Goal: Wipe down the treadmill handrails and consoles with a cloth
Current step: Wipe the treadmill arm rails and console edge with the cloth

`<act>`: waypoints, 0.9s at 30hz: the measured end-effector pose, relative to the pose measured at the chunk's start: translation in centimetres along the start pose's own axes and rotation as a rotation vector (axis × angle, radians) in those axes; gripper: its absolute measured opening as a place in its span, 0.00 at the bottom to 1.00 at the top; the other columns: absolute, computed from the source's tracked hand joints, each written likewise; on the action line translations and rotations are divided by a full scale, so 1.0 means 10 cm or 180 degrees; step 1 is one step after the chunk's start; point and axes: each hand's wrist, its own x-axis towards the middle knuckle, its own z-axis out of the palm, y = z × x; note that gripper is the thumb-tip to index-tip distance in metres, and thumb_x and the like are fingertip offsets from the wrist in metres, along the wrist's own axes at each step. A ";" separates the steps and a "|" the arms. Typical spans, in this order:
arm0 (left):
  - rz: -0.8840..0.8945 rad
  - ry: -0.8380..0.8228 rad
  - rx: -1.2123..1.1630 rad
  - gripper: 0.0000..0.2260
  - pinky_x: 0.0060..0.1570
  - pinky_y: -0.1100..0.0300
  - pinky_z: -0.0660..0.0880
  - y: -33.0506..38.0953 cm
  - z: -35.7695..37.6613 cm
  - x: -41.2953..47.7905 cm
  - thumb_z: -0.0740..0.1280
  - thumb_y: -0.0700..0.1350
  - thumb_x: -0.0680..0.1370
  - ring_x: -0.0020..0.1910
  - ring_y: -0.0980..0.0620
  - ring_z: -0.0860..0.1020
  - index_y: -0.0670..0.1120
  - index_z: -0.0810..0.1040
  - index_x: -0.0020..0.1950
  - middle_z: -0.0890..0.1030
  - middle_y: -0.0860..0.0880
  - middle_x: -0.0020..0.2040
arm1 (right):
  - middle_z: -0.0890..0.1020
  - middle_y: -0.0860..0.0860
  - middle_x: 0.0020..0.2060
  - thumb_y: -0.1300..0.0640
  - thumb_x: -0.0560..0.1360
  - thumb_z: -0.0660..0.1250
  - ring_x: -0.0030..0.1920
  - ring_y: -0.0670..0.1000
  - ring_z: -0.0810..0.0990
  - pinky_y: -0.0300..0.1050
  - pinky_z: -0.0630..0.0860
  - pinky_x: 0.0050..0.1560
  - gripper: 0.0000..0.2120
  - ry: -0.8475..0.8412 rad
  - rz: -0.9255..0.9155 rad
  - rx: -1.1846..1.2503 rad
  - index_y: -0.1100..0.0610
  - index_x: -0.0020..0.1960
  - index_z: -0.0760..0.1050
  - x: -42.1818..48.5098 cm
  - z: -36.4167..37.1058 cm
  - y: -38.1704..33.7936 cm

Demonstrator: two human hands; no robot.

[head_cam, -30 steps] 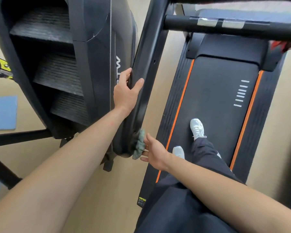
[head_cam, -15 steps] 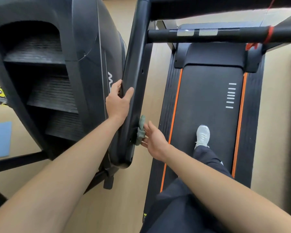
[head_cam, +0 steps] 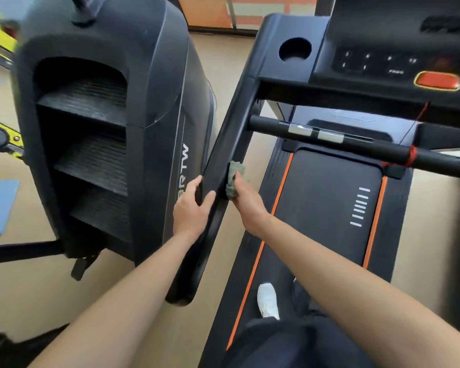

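A black stair machine stands at left. The left hand grips the treadmill handrail, thumb over its top. A green cloth sits against the handrail's inner side, bunched in the right hand with curled fingers, below the console

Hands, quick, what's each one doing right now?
Left hand: closed, gripping the handrail.
Right hand: closed on the cloth, pressing it against the handrail.

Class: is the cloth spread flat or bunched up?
Bunched: the right hand grips the cloth as a crumpled wad against the handrail.
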 end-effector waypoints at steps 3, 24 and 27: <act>-0.0007 -0.0018 0.0080 0.24 0.70 0.50 0.71 0.00 -0.01 0.00 0.69 0.54 0.80 0.70 0.51 0.74 0.53 0.70 0.76 0.77 0.53 0.70 | 0.60 0.45 0.79 0.57 0.86 0.53 0.78 0.45 0.57 0.34 0.52 0.73 0.24 -0.0005 -0.0519 -0.0843 0.51 0.82 0.55 0.09 -0.04 -0.24; -0.0370 0.0120 0.0342 0.21 0.62 0.48 0.75 0.16 0.01 -0.05 0.69 0.56 0.78 0.63 0.50 0.77 0.58 0.71 0.70 0.81 0.50 0.63 | 0.78 0.50 0.41 0.73 0.66 0.64 0.37 0.57 0.71 0.46 0.62 0.38 0.13 0.0633 -0.3079 -0.5233 0.56 0.41 0.76 0.80 -1.11 -1.33; -0.0675 0.0158 0.0251 0.17 0.56 0.49 0.75 0.25 0.04 0.01 0.69 0.55 0.76 0.58 0.49 0.78 0.58 0.73 0.64 0.80 0.53 0.59 | 0.78 0.51 0.39 0.74 0.64 0.65 0.35 0.56 0.69 0.45 0.60 0.37 0.13 0.0631 -0.3138 -0.5175 0.57 0.39 0.77 0.72 -1.30 -1.33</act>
